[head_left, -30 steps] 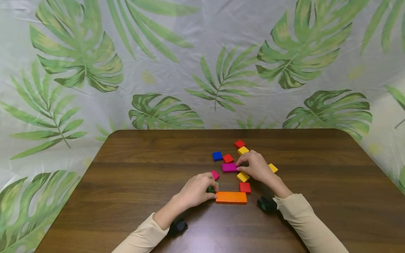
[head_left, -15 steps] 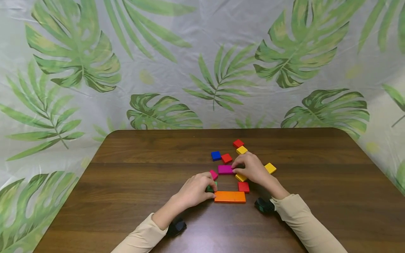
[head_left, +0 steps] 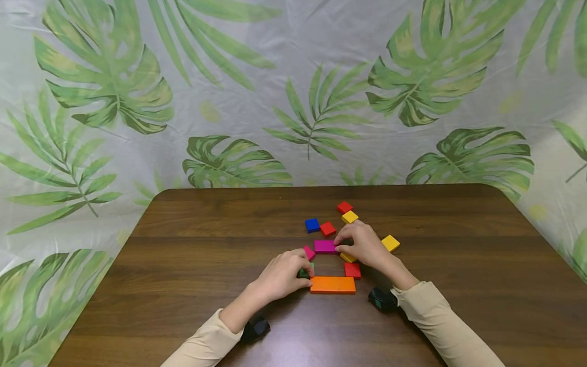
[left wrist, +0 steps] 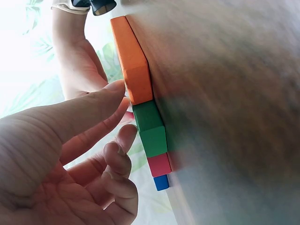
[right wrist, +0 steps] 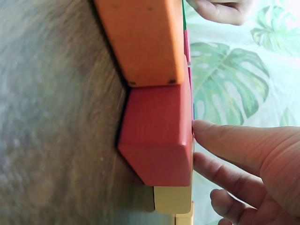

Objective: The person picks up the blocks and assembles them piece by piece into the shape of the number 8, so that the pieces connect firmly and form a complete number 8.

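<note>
My right hand point(head_left: 364, 243) pinches the right end of a flat purple block point(head_left: 323, 247) between thumb and index finger in the head view. The left hand point(head_left: 285, 272) rests its thumb at the left end of a long orange block point(head_left: 332, 285), its index fingertip beside a green block point(head_left: 304, 271) that it partly covers. In the left wrist view that thumb touches the orange block point(left wrist: 136, 65) while the other fingers curl loosely. A red block point(head_left: 352, 270) stands behind the orange one's right end, with a yellow block point(head_left: 348, 258) partly hidden by my right hand.
A pink block point(head_left: 309, 252) lies behind the green one. Farther back are a blue block point(head_left: 312, 226), a red block point(head_left: 327, 229), another yellow block point(head_left: 350, 217) and another red block point(head_left: 345, 207). One more yellow block point(head_left: 391, 243) sits beyond the right wrist on the wooden table point(head_left: 220, 219).
The right hand has slid the purple block a little left and toward the orange block, then nearly stopped. The left hand stays at the orange block's left end. The head view has shifted slightly.
</note>
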`<state>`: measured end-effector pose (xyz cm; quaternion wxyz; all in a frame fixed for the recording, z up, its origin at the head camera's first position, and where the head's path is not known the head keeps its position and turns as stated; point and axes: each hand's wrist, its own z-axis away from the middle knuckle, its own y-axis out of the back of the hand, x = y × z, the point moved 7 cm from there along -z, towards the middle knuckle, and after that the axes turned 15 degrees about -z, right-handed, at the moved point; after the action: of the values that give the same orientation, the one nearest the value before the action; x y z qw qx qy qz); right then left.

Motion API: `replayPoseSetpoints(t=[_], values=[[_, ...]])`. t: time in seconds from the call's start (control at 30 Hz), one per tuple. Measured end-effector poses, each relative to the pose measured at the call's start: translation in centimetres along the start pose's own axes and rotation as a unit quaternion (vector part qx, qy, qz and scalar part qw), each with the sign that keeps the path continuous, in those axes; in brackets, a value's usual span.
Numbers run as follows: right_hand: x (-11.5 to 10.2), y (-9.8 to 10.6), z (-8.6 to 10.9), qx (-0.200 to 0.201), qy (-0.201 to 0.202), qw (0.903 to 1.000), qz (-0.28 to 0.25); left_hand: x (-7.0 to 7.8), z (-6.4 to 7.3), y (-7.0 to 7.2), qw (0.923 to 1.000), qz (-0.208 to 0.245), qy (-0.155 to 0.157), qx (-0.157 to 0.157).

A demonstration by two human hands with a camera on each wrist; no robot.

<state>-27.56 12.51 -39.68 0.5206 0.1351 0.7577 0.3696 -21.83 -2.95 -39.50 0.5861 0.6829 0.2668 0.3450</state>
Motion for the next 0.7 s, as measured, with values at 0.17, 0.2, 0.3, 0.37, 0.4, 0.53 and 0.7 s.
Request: replayPoseSetpoints(t=[0.17, 0.2, 0.3, 0.37, 0.4, 0.53, 0.7], values=[[-0.13, 0.02, 0.08, 0.0, 0.009, 1.0, 0.003, 0.0, -0.03, -0.04, 1.0, -0.001, 0.0, -0.001], [-0.15, 0.01, 0.09, -0.001, 0.01, 0.9999, 0.003, 0.0, -0.04, -0.04, 1.0, 0.0, -0.001, -0.001], [-0.19, 0.01, 0.12, -0.003, 0.012, 0.9999, 0.004, 0.02, -0.05, -0.02, 1.0, 0.001, -0.001, 0.0], [-0.19, 0.0, 0.13, -0.004, 0.012, 0.9999, 0.006, 0.02, -0.04, 0.0, 1.0, 0.003, -0.001, -0.001], [-0.18, 0.01, 0.13, -0.004, 0.013, 0.9999, 0.006, 0.02, -0.05, 0.0, 1.0, 0.003, -0.001, -0.001], [-0.16, 0.05, 0.12, -0.006, 0.015, 0.9999, 0.005, 0.0, -0.03, -0.02, 1.0, 0.006, 0.001, -0.003], [-0.23, 0.61, 0.02, 0.015, 0.031, 0.9994, 0.004, 0.02, -0.01, -0.03, 1.0, 0.004, 0.002, -0.003]])
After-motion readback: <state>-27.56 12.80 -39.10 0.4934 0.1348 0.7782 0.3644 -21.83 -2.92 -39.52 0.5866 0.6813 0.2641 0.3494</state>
